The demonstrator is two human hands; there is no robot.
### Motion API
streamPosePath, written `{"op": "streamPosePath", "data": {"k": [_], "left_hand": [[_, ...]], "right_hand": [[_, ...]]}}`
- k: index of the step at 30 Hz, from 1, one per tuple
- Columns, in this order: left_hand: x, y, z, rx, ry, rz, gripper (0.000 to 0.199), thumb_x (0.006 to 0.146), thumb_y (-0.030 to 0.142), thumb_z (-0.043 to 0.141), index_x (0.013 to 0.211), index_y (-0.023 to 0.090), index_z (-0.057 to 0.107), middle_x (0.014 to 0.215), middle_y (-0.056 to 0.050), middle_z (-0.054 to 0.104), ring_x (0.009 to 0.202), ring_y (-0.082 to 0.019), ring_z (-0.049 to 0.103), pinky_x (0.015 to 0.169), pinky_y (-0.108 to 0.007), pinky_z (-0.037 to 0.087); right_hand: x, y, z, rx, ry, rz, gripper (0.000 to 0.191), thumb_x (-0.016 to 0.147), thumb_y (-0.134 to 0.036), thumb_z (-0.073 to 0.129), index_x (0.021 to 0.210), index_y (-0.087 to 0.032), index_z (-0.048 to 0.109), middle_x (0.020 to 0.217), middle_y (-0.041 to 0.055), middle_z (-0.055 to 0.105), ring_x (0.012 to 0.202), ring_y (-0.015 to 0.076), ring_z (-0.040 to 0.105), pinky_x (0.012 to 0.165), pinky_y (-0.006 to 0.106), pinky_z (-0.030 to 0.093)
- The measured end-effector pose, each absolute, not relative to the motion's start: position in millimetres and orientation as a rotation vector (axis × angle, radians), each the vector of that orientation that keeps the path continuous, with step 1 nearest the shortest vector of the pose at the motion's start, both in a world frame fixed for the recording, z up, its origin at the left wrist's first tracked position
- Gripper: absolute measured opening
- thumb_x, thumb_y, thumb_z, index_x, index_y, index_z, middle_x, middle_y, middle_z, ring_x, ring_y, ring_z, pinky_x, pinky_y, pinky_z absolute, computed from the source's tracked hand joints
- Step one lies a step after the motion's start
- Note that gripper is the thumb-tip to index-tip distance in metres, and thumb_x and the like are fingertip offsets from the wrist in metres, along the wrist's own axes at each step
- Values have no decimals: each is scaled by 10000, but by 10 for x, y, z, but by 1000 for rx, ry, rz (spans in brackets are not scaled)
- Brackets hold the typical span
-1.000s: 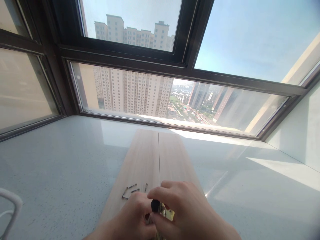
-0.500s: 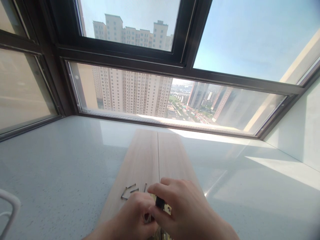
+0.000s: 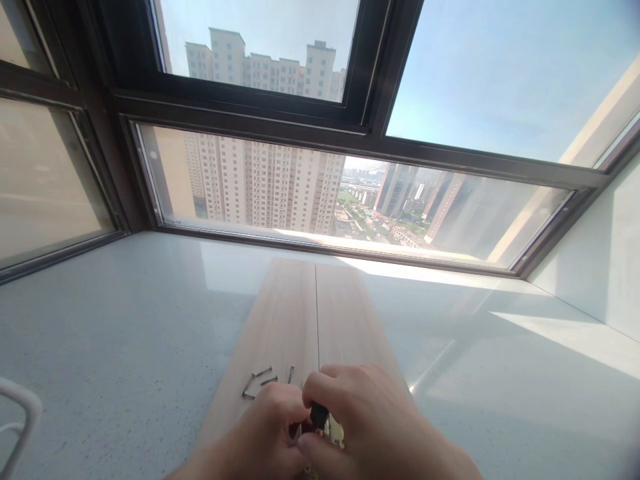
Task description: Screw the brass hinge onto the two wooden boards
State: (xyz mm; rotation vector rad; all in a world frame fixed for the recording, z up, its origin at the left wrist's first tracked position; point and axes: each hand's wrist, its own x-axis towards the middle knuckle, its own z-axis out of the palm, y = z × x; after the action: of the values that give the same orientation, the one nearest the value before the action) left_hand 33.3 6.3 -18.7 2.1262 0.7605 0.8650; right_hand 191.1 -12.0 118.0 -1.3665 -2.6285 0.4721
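Note:
My right hand (image 3: 367, 413) is closed, its thumb and fingers around a short black handle (image 3: 319, 415). The lower end of that handle is hidden. Pressed close beside it, my left hand (image 3: 277, 420) has its fingers bent together; what they grip is hidden. Under both hands a gold-coloured metal piece (image 3: 336, 435) shows in small patches, its shape mostly covered. Several dark screws (image 3: 270, 381) lie loose on a pale wooden board (image 3: 285, 313), just beyond my left hand.
A narrow dark seam runs lengthwise down the middle of the boards. They rest on a pale speckled sill (image 3: 150, 333) reaching to a dark window frame (image 3: 340, 252). A white curved tube or handle (image 3: 27, 407) stands at the left edge. Sunlight glares on the right.
My right fingers have curled and shifted slightly round the black handle, which now sits at a different angle. My left hand and the loose screws have hardly moved.

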Motion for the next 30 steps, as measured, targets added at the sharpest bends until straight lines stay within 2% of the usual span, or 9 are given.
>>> {"op": "streamPosePath", "data": {"k": [3,5,8,10,16,20,22,26,30], "left_hand": [[344,46,-143,2082,796,956,143,616,57,569,579,162,479,568,53,453,554,-94,441,521,-202,322],[348,44,-102,2085,751,1022,140,604,29,557,635,164,530,645,36,542,618,-109,502,578,-199,366],[344,59,-62,2082,688,1042,280,568,-8,542,775,172,598,799,7,639,727,-136,563,663,-206,413],[337,68,-75,2081,725,1013,342,545,-19,532,815,176,612,777,18,635,701,-132,548,641,-204,404],[342,48,-187,2097,788,986,218,591,16,549,743,169,581,698,23,576,623,-117,481,558,-199,351],[276,75,-59,2129,796,1072,195,596,31,573,732,172,574,743,8,604,678,-129,521,641,-218,393],[183,121,90,2178,832,959,203,612,53,606,771,178,600,767,10,614,695,-130,530,672,-222,408],[2,220,337,2278,906,407,238,590,144,705,815,204,655,734,36,621,649,-131,539,593,-205,391],[-1,242,320,2400,916,286,180,620,131,665,777,221,665,700,49,658,620,-126,531,619,-222,384]], "right_hand": [[1922,-119,1192,-1386,-2676,496,84,650,-232,615,706,-195,564,680,-24,609,554,99,424,489,231,224],[1925,-119,1178,-1398,-2661,480,53,653,-217,579,698,-193,565,673,-13,630,552,103,437,495,235,232],[1922,-120,1146,-1436,-2626,456,55,656,-213,555,698,-193,585,666,1,657,546,108,439,504,243,228],[1913,-119,1130,-1459,-2631,451,44,645,-231,571,662,-191,579,641,4,653,536,107,416,502,248,216],[1920,-115,1140,-1420,-2620,478,113,643,-235,583,590,-183,498,572,-23,580,513,90,335,486,240,207],[1990,-123,1175,-1376,-2552,477,90,661,-209,575,616,-187,501,572,-41,557,528,84,372,503,237,211],[2029,-126,1207,-1373,-2524,454,56,666,-193,562,632,-189,517,580,-44,557,530,82,391,510,240,213],[2072,-124,1279,-1428,-2496,421,14,655,-177,555,649,-189,554,587,-34,561,530,91,413,513,245,212],[2081,-123,1308,-1447,-2488,418,23,655,-177,553,665,-189,570,601,-28,573,541,97,425,515,247,215]]}}
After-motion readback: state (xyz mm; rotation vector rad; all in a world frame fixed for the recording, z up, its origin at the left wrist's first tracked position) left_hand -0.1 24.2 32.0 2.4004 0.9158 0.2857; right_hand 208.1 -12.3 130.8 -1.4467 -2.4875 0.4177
